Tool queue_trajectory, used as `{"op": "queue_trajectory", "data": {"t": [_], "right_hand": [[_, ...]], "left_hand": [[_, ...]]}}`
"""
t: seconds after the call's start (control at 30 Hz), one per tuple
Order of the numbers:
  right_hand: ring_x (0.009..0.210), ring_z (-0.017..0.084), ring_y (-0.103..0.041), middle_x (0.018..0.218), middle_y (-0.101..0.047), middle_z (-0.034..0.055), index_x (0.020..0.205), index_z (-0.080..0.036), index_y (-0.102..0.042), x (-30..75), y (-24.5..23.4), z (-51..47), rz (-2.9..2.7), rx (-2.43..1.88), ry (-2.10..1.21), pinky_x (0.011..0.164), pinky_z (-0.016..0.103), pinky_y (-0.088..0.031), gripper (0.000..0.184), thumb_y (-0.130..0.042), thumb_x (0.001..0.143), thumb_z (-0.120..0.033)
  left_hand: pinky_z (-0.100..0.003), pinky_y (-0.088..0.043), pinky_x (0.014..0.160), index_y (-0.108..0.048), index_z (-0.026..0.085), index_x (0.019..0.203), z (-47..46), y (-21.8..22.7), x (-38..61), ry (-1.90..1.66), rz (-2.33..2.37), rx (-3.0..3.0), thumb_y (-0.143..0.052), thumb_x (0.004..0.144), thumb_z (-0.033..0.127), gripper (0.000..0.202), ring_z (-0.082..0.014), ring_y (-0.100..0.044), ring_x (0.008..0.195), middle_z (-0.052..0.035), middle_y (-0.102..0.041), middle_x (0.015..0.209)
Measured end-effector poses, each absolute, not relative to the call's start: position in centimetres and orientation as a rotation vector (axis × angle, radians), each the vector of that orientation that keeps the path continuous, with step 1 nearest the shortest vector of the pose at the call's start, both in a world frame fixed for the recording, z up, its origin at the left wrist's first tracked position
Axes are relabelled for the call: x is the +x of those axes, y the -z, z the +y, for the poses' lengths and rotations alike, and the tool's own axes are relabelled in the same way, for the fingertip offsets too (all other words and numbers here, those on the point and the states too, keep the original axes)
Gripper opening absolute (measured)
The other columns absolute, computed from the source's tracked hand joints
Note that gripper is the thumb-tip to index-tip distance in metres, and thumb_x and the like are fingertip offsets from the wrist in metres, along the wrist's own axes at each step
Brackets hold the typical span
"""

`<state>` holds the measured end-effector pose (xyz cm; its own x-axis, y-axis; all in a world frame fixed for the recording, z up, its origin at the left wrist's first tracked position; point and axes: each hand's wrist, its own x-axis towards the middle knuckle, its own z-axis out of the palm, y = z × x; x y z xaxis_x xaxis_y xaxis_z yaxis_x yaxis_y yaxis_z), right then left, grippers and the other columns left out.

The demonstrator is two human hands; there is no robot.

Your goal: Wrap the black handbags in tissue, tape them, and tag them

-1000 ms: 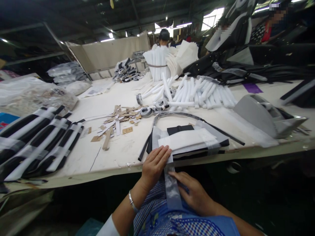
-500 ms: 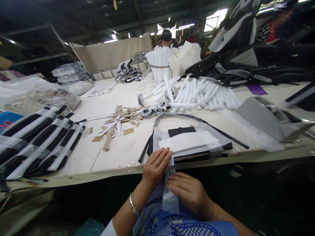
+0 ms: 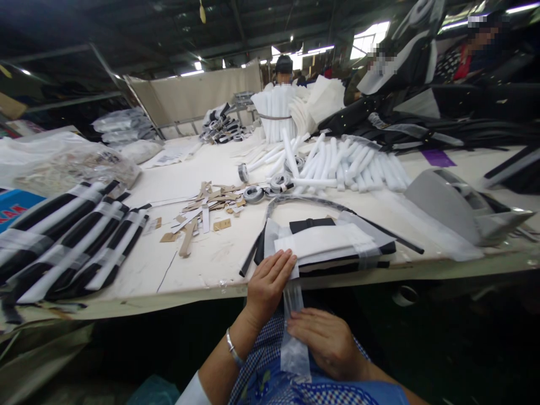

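Note:
A black bag piece (image 3: 312, 224) with a white foam sheet (image 3: 324, 242) over it lies at the table's front edge. Clear tape (image 3: 366, 252) crosses its right end. My left hand (image 3: 270, 279) rests on the left end of the foam sheet, fingers stretched out flat and close together. From under that hand a translucent strip of tape (image 3: 294, 360) hangs over the table edge toward my lap. Lower right, my right hand (image 3: 327, 340) grips this strip, its fingers lying across the front; the thumb is hidden.
Wrapped black-and-white bundles (image 3: 80, 242) lie at the left. Cardboard scraps (image 3: 198, 214), coiled straps (image 3: 253, 194) and white foam tubes (image 3: 358, 163) lie beyond my hands. A grey tape dispenser (image 3: 453, 205) stands at the right. A person (image 3: 284, 68) is across the table.
My right hand has moved slightly down along the strip, and more of the strip shows stretched between my hands. My left hand stays on the foam sheet. The view has shifted slightly.

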<state>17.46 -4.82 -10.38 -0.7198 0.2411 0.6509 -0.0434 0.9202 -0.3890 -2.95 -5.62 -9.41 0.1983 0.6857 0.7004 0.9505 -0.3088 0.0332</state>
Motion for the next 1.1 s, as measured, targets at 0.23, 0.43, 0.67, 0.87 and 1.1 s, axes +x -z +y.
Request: {"op": "queue_trajectory", "data": {"t": [0.23,0.43,0.67,0.87,1.1], "right_hand": [[0.102,0.018,-0.071,0.107,-0.075,0.0107,0.118,-0.015,-0.065,17.5,6.5,-3.5,-2.318,-0.097,-0.416,0.094,0.033,-0.057,0.033,-0.040,0.097,-0.014],[0.093,0.016,-0.073,0.100,-0.077,0.0075,0.112,-0.015,-0.067,16.9,2.7,-1.3,-2.298,-0.092,-0.261,0.091,0.031,-0.058,0.028,-0.045,0.095,-0.010],[0.099,0.016,-0.071,0.105,-0.076,0.0060,0.113,-0.016,-0.067,15.1,1.1,1.4,-2.315,-0.102,-0.145,0.096,0.034,-0.053,0.028,-0.046,0.095,-0.012],[0.092,0.018,-0.070,0.099,-0.076,0.0037,0.110,-0.019,-0.068,13.3,0.7,3.6,-2.336,-0.216,-0.188,0.087,0.035,-0.052,0.027,-0.046,0.097,-0.014],[0.089,0.021,-0.061,0.093,-0.073,0.0025,0.096,-0.021,-0.074,11.7,1.6,5.6,-2.433,-0.620,-0.401,0.078,0.033,-0.050,0.032,-0.050,0.087,-0.003]], "left_hand": [[-0.037,-0.043,0.111,-0.047,0.019,0.144,-5.8,9.6,-3.0,0.826,-1.511,-2.074,-0.045,0.100,0.010,0.046,-0.0201,-0.049,0.136,-0.0050,-0.057,0.142],[-0.040,-0.039,0.115,-0.039,0.015,0.149,-6.2,8.9,-3.4,0.636,-1.503,-2.183,-0.039,0.101,0.012,0.048,-0.0215,-0.040,0.142,-0.0078,-0.047,0.150],[-0.041,-0.041,0.114,-0.050,0.011,0.139,-6.7,8.7,-2.8,0.795,-1.482,-2.110,-0.033,0.103,0.019,0.041,-0.0224,-0.045,0.138,-0.0137,-0.055,0.143],[-0.044,-0.049,0.108,-0.064,0.012,0.118,-6.4,10.2,-2.6,1.033,-1.421,-2.017,-0.046,0.098,0.012,0.026,-0.0223,-0.057,0.123,-0.0124,-0.067,0.119],[-0.043,-0.052,0.104,-0.065,0.013,0.116,-6.5,10.2,-2.9,1.239,-1.451,-2.057,-0.054,0.092,0.003,0.028,-0.0213,-0.060,0.114,-0.0096,-0.067,0.107]]}}
